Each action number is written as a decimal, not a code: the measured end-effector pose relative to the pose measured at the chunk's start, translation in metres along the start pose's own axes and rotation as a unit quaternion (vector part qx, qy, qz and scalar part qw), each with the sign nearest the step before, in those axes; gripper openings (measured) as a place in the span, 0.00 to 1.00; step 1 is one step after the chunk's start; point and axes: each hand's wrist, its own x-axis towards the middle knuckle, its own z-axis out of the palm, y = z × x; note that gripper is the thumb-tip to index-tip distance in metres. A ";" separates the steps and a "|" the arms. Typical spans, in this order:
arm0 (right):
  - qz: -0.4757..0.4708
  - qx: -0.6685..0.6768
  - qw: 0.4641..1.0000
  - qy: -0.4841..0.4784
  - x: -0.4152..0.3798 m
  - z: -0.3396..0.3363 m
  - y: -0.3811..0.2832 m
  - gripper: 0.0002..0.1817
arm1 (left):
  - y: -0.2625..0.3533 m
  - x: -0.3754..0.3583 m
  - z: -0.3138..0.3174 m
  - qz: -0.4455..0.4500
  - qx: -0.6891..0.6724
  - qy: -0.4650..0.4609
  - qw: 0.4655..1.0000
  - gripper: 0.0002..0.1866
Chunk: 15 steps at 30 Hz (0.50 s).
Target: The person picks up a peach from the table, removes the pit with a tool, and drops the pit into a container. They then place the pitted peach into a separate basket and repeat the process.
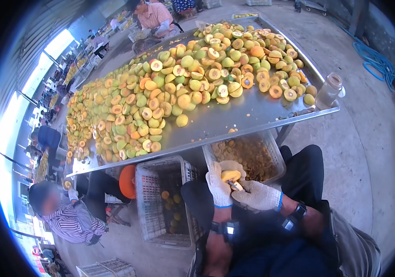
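Both my hands wear white knitted gloves and meet above my lap, in front of a bin of scraps (264, 154). My left hand (218, 185) is closed round a yellow fruit piece (230, 176). My right hand (258, 195) is closed on a small tool, whose dark metal part (233, 184) touches the fruit; its handle is hidden in the glove. A pale cut face of fruit (237, 186) shows between the hands. Beyond them, a large heap of halved and whole yellow-green fruit (160, 97) lies on the metal table (216, 122).
A white crate (143, 203) with some fruit stands left of my legs. A bottle (329, 91) is at the table's right corner. A person in a striped shirt (75, 221) sits at the left; another in pink (156, 17) is across the table. A blue hose (377, 60) lies at right.
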 end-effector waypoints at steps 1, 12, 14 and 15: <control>0.032 0.031 0.998 -0.036 -0.002 -0.003 -0.001 0.16 | 0.005 -0.003 0.004 0.010 0.020 -0.028 0.999 0.33; 0.034 0.058 0.993 -0.097 -0.007 -0.019 -0.007 0.14 | 0.038 -0.002 0.016 0.019 0.105 -0.173 0.979 0.28; 0.033 0.025 0.996 -0.075 -0.009 -0.021 -0.009 0.13 | 0.033 0.000 0.011 0.004 0.069 -0.198 0.978 0.27; 0.046 0.084 0.988 -0.120 -0.010 -0.024 -0.008 0.12 | 0.031 0.003 0.009 0.005 0.069 -0.198 0.978 0.27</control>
